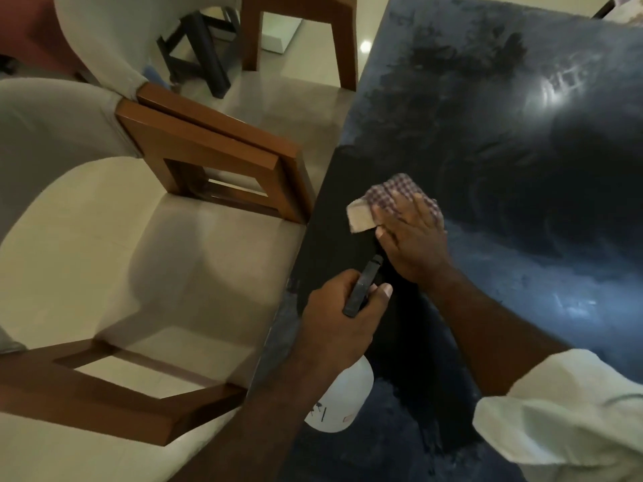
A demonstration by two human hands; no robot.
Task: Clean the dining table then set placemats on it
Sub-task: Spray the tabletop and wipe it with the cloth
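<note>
Right hand point(412, 238) lies flat with its fingers straight and spread, pressing down on a folded purple-and-white checked cloth point(386, 193). A pale corner of the fold pokes out just past the thumb. The cloth sits under the fingers and slightly ahead of them, on the dark glossy dining table point(522, 151), close to the table's edge on the thumb side.

Just behind the heel of that hand is the left hand point(337, 318), curled round the neck of a white plastic spray bottle point(342, 401). The bottle's black trigger head point(363, 287) points forward toward the right wrist, near it but not touching, and its body hangs below the fist.

The relation that matters is where the unwiped surface lies. The patch round and behind the cloth hand reads darker and even, while a hazy grey film covers the tabletop ahead of the fingertips and out to the little-finger side. I judge the next stroke has to go forward and away from the edge — the right hand is the nearer one for it, and the cloth is already under it. Any fresh spray would need the nozzle swung clear of the wrist first.

Farther out on the thumb side, past the edge, stands a cream upholstered chair with brown wooden arms point(104, 238). No placemats are in view, so cleaning is probably still the step in hand.
</note>
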